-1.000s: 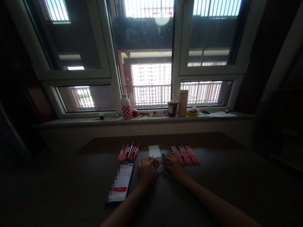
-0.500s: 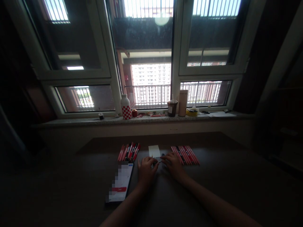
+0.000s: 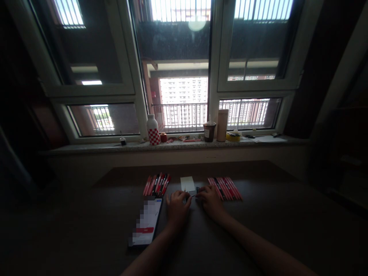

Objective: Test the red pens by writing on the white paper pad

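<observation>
Count: pen rows point(image 3: 156, 185), 2 (individual pens packed too tightly for a firm tally); pale slip point(image 3: 187, 184), 1; phone point(image 3: 147, 222), 1; checkered bottle point(image 3: 153, 130), 1; lidded cup point(image 3: 209, 132), 1; tall tumbler point(image 3: 222, 125), 1.

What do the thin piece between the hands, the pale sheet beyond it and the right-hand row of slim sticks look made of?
Thin piece: perhaps metal or plastic; only a slim pale line shows, too small to settle. Pale sheet: probably matte paper, looking flat and without shine. Slim sticks: likely glossy plastic or lacquered wood, judging by light streaks along them.
</observation>
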`<act>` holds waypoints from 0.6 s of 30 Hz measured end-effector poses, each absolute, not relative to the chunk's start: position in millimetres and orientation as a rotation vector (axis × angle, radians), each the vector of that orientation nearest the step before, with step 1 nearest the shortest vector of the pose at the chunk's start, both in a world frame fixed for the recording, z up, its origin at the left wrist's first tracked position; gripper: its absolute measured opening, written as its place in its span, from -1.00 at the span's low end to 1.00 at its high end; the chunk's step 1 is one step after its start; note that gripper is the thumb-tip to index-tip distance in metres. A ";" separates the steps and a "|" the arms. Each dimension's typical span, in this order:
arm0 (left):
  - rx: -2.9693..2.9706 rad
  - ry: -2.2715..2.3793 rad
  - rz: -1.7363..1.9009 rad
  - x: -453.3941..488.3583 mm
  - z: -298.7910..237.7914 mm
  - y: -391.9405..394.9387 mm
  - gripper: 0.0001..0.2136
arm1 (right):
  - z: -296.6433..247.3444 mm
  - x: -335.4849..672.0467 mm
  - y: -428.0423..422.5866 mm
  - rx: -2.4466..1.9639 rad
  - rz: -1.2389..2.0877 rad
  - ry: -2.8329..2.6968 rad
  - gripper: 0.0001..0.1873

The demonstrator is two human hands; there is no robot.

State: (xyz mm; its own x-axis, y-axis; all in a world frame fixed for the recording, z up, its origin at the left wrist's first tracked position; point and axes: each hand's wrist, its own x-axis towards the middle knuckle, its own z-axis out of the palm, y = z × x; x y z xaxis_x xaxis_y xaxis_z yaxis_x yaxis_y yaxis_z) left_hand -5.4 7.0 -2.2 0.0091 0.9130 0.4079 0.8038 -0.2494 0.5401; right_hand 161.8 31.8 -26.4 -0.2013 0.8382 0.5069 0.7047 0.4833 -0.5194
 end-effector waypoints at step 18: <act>2.103 1.890 1.093 -5.6 -1.2 5.1 -0.83 | -24.4 162.4 32.3 -1.262 0.334 -1.951 -0.76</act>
